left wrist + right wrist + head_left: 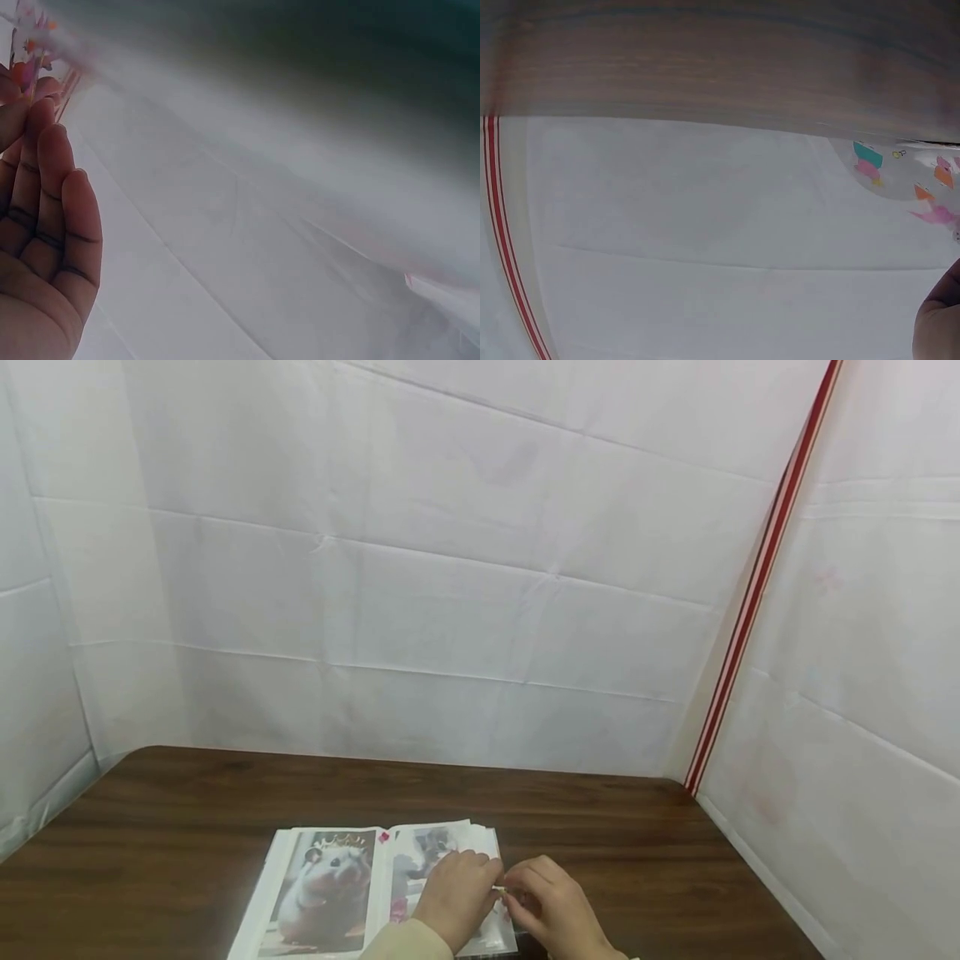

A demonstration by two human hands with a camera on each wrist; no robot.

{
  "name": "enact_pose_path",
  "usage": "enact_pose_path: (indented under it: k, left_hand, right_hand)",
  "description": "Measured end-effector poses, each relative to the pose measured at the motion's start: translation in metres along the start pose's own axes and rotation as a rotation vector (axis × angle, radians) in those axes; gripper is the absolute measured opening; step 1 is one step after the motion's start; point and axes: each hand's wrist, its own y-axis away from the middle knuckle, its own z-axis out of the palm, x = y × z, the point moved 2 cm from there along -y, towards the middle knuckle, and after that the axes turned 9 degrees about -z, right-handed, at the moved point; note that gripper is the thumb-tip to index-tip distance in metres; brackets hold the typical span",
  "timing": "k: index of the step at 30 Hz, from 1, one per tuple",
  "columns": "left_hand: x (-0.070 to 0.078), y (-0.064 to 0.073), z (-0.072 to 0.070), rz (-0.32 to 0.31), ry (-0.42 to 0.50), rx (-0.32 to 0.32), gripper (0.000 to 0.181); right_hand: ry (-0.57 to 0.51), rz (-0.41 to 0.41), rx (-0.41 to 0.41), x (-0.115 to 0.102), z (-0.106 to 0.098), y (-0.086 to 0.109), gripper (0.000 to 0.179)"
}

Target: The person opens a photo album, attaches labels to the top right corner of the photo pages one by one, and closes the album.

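An open photo album (pixel 381 893) lies on the table. Its left page carries a picture of a white mouse-like animal (pixel 330 885) in a crown; my left hand (pixel 459 893) covers part of the right page's picture (pixel 411 860). In the left wrist view, my left thumb and fingers pinch a clear plastic sheet (pixel 34 52) with colourful prints. My right hand (pixel 555 902) is just right of the left, fingertips curled together at a small pale edge (pixel 500 888) between the hands. The right wrist view shows a clear printed sheet (pixel 930 187) above part of that hand.
The dark wooden table (pixel 660 860) extends around the album. White cloth walls (pixel 450 568) hang behind it and at both sides. A red-striped band (pixel 757 577) runs down the back right corner.
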Motion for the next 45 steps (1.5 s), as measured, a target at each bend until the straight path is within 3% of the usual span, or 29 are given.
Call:
enact_pose_path:
  k: [6,14,17,21,24,31,45]
  left_hand:
    - [0.0001,-0.0019,-0.003,-0.013,0.006,-0.014,0.017]
    - [-0.0002,-0.0028,-0.004,-0.027,0.038,-0.024,0.014]
    - [-0.0004,-0.0026,-0.0035,-0.03,0.052,-0.01,0.015]
    - [-0.0004,-0.0018,-0.0038,-0.03,0.061,0.001,0.017]
    - [-0.0002,-0.0013,-0.0041,-0.027,0.064,-0.004,0.017]
    - [0.0001,-0.0009,-0.0045,-0.018,0.067,0.018,0.017]
    - [0.0009,0.0004,-0.0044,-0.001,0.032,0.043,0.02]
  right_hand:
    - [0.118,-0.142,0.108,0.0,0.0009,-0.0039,0.016]
    - [0.156,-0.191,0.163,-0.002,-0.0003,-0.0057,0.019]
    - [0.104,-0.155,0.154,-0.0025,0.0,-0.0058,0.017]
    - [0.006,-0.04,0.112,-0.0037,0.0012,-0.0052,0.017]
    - [-0.007,0.015,0.101,-0.0052,0.0016,-0.0052,0.02]
    - [0.003,-0.012,0.125,-0.0084,0.0011,-0.0065,0.025]
    - [0.017,0.034,0.116,-0.0085,0.0022,-0.007,0.027]
